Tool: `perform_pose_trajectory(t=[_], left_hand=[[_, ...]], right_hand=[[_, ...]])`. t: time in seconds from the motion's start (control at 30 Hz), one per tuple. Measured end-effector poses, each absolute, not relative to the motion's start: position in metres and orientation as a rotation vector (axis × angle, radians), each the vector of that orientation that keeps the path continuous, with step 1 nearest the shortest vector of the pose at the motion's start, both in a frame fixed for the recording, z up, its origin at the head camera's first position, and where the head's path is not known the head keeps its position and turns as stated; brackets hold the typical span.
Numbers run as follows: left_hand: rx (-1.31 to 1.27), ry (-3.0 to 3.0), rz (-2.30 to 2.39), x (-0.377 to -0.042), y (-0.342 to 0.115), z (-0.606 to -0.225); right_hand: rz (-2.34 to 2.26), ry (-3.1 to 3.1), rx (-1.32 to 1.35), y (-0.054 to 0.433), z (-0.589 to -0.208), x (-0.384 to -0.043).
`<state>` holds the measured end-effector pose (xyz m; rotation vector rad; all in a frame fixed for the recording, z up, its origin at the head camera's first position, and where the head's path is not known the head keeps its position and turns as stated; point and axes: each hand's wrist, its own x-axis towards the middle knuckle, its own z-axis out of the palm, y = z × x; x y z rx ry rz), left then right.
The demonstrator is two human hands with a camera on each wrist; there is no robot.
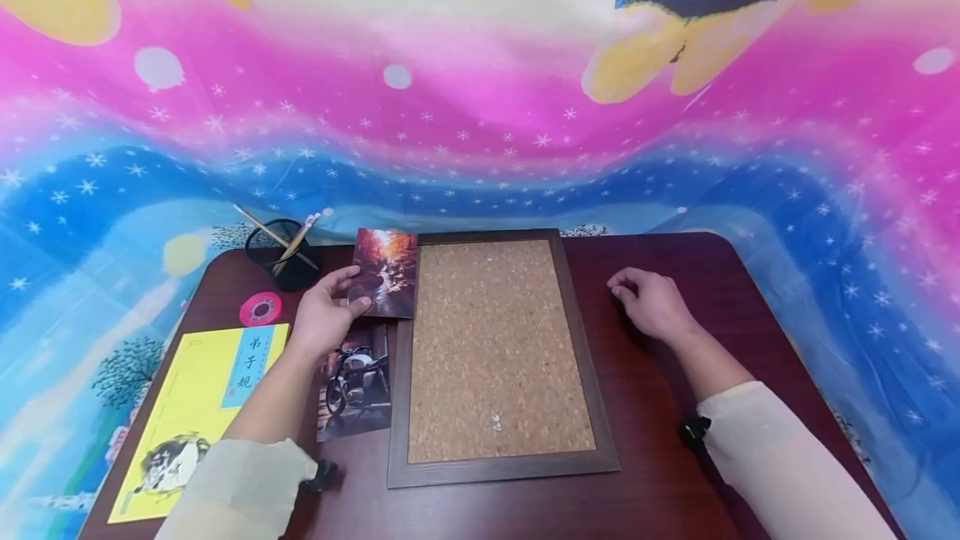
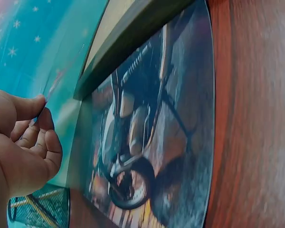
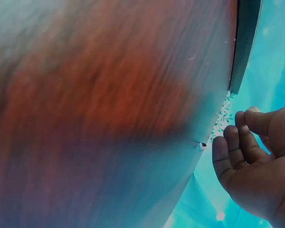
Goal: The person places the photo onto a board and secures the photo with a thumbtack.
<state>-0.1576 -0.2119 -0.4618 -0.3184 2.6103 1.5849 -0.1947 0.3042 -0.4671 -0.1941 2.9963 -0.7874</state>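
Observation:
My left hand [image 1: 324, 312] pinches a photo print [image 1: 385, 273] of a forest stream by its left edge, thumb and fingertips together. The print overlaps the upper left corner of a framed corkboard [image 1: 495, 340] in the head view. Below it, a motorcycle print [image 1: 355, 382] lies beside the board's left side; it fills much of the left wrist view [image 2: 133, 142]. Small shiny pins [image 1: 497, 422] show on the cork near its lower edge. To the board's right, my right hand [image 1: 651, 304] hangs loosely curled, thumb near the index fingertip, nothing visible between them.
A yellow book [image 1: 202, 407] lies at the left of the dark red table [image 1: 660, 440]. Beyond it sit a pink tape roll [image 1: 260, 308] and a black mesh cup [image 1: 288, 269] with pencils. A colourful printed curtain [image 1: 480, 132] hangs behind the table.

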Motion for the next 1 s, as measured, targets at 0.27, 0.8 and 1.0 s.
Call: perform_pose_trajectory(t=[0.27,0.8,1.0], left_hand=[[-0.292,2.547,1.639,-0.158,-0.193,-0.459],[-0.207,2.507,1.662,-0.162,-0.168,-0.461],[-0.201,2.485,1.666,-0.158,-0.158,-0.463]], right_hand=[[-0.818,2.986,-0.167,0.298,-0.466,-0.197],[-0.841,2.992,-0.194,0.282,-0.457,-0.204],[-0.854,2.988,-0.218,0.272,-0.457,-0.206]])
